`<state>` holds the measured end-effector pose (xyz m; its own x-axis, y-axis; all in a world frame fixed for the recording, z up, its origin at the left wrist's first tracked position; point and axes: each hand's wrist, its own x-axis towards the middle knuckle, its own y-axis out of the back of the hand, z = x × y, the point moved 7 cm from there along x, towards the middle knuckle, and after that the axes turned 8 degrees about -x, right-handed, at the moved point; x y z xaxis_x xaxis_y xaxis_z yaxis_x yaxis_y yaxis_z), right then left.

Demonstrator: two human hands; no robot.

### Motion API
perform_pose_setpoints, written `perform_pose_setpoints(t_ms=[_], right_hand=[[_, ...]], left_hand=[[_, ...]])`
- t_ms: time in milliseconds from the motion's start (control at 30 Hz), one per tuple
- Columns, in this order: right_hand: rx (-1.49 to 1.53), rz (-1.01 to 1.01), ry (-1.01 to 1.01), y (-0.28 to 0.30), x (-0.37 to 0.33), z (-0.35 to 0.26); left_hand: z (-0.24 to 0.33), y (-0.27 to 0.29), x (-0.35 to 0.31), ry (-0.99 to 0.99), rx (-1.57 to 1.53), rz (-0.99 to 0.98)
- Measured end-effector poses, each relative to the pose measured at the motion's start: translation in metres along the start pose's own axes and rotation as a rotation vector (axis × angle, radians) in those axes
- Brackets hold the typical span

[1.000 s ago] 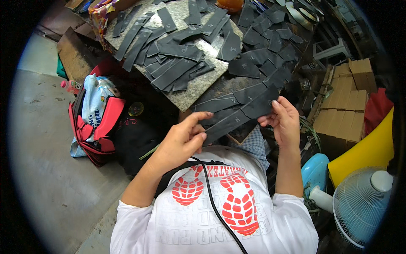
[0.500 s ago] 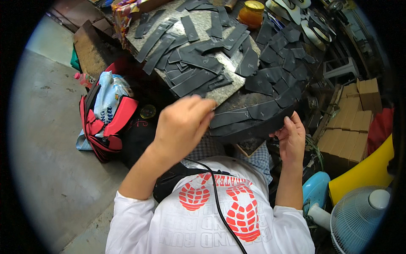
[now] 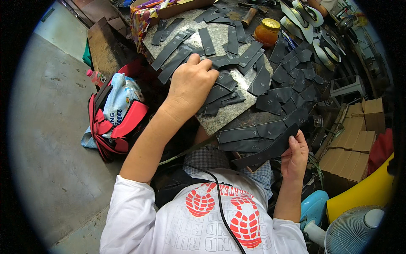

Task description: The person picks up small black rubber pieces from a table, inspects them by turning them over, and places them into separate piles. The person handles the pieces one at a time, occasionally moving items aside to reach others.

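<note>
A long curved black strip (image 3: 267, 149), thin and leather-like, is pinched at one end between the thumb and fingers of my right hand (image 3: 295, 155). Its other end slants down to the left over my lap. Reaching forward, my left hand (image 3: 192, 82) is down on a pile of black strips (image 3: 224, 99) on a speckled stone slab (image 3: 224, 118). Its fingers are curled in, and the tips are hidden behind the hand, so what they hold cannot be made out. Several flat black pieces (image 3: 241, 134) lie in a row between the slab and the held strip.
More black cut pieces (image 3: 292, 72) spread right of the slab. An orange jar with a yellow lid (image 3: 267, 31) and sandal-like footwear (image 3: 296, 19) stand behind. Cardboard boxes (image 3: 349, 144) and a fan (image 3: 357, 233) are on my right; a red-and-black bag (image 3: 105, 127) is at left.
My left hand has moved forward from the slab's near edge onto the pile of strips. My right hand has lowered slightly, and the strip it holds now tilts apart from the laid-out row.
</note>
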<state>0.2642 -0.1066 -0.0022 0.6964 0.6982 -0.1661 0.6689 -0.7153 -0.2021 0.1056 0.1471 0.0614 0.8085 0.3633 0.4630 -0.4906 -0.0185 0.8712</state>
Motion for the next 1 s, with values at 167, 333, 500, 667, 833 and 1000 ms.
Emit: perform_pose_setpoints(t_ms=[167, 333, 500, 667, 833, 1000], right_hand=[[0.046, -0.030, 0.008, 0.007, 0.002, 0.003], [0.059, -0.026, 0.016, 0.006, 0.001, 0.003], [0.015, -0.082, 0.044, -0.005, 0.000, -0.005], [-0.055, -0.088, 0.037, -0.028, -0.014, -0.001], [-0.004, -0.201, -0.001, -0.049, -0.022, 0.010], [-0.057, -0.151, 0.048, -0.049, -0.031, 0.011]], left_hand=[[0.003, 0.004, 0.003, -0.055, -0.084, 0.095], [0.002, 0.014, 0.000, 0.165, -0.516, 0.272], [0.021, -0.003, -0.038, 0.525, -1.538, 0.171], [0.065, -0.031, -0.078, 0.703, -1.770, -0.061], [0.077, -0.041, -0.098, 0.804, -1.732, -0.189], [0.073, -0.027, -0.090, 0.739, -1.712, -0.039]])
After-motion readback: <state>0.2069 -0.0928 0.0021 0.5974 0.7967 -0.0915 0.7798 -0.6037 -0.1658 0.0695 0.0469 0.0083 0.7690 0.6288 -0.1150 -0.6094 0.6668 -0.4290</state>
